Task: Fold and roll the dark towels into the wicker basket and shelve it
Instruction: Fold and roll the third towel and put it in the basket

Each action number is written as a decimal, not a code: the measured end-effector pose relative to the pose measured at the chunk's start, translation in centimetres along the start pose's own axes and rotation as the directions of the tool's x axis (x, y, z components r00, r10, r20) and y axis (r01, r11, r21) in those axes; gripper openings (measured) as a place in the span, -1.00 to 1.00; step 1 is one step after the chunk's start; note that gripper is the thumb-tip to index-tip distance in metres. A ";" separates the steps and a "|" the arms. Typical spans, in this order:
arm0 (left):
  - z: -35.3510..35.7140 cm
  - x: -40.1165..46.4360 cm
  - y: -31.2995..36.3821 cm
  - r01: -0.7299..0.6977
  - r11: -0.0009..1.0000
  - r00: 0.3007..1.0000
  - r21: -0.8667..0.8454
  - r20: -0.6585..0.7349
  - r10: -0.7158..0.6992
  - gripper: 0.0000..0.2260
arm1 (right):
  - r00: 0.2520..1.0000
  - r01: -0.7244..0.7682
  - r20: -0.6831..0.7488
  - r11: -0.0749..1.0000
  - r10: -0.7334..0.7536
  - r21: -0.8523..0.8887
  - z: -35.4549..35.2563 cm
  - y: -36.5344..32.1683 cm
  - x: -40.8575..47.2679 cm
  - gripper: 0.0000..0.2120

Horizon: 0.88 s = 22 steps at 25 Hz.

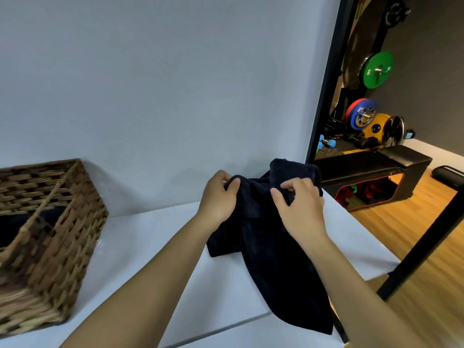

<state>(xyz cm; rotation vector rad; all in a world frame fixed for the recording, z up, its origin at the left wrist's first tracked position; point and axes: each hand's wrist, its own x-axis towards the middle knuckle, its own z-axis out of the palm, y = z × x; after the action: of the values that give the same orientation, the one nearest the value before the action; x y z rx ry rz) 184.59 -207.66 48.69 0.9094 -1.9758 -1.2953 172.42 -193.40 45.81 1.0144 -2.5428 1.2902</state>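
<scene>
A dark navy towel point(271, 247) hangs crumpled above the white table point(155, 244), its lower end trailing over the table's near right edge. My left hand point(218, 197) pinches its upper left edge. My right hand point(298, 204) pinches the cloth a little to the right, fingers curled into the fabric. More dark towel point(293, 169) is bunched behind my hands against the wall. The wicker basket point(62, 237) stands at the left of the table, with dark cloth point(15, 227) showing inside it.
A pale wall rises directly behind the table. To the right, past a black frame point(324, 96), lie a black bench point(376, 169), coloured weight plates point(376, 71) and a wooden floor. A black post point(421, 247) stands by the table's right corner.
</scene>
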 end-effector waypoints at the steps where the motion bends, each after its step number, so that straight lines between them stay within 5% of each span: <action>1: -0.4 0.2 1.0 -0.020 0.998 1.000 -0.062 -0.017 0.019 -0.82 | 0.994 0.063 0.080 0.994 -0.071 0.091 0.0 -0.9 -0.1 -0.58; 4: -2.5 0.9 4.2 -0.072 0.967 0.994 -0.244 -0.095 0.050 -0.83 | 0.907 0.133 0.390 0.986 -0.161 0.098 0.9 -2.4 -0.4 -0.44; 6: -4.5 1.1 6.0 -0.119 0.945 0.985 -0.306 -0.153 0.074 -0.83 | 0.894 0.150 0.419 0.987 -0.159 0.056 1.4 -2.3 -0.2 -0.70; 9: -8.1 1.4 7.8 -0.171 0.932 0.958 -0.319 -0.275 0.082 -0.83 | 0.876 0.111 0.456 0.985 -0.159 0.131 0.4 -2.9 0.8 -0.60; 13: -12.4 1.4 9.1 -0.206 0.902 0.910 -0.380 -0.414 0.033 -0.84 | 0.928 0.073 0.319 0.933 -0.193 0.352 -1.6 -7.3 2.4 -0.66; 17: -16.4 0.2 11.3 -0.297 0.886 0.842 -0.356 -0.535 0.067 -0.88 | 0.973 -0.108 0.219 0.689 -0.075 0.716 -3.4 -13.0 4.8 -0.69; 22: -19.5 -1.5 10.8 -0.325 0.908 0.790 -0.264 -0.604 0.107 -0.86 | 0.974 -0.105 0.204 0.617 -0.093 0.780 -3.1 -16.2 4.8 -0.71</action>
<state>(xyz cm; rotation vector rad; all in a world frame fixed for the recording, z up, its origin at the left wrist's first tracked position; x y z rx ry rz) 198.37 -213.47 65.25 0.7475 -1.2689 -1.0309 178.02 -200.27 60.52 1.3260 -2.0458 2.5483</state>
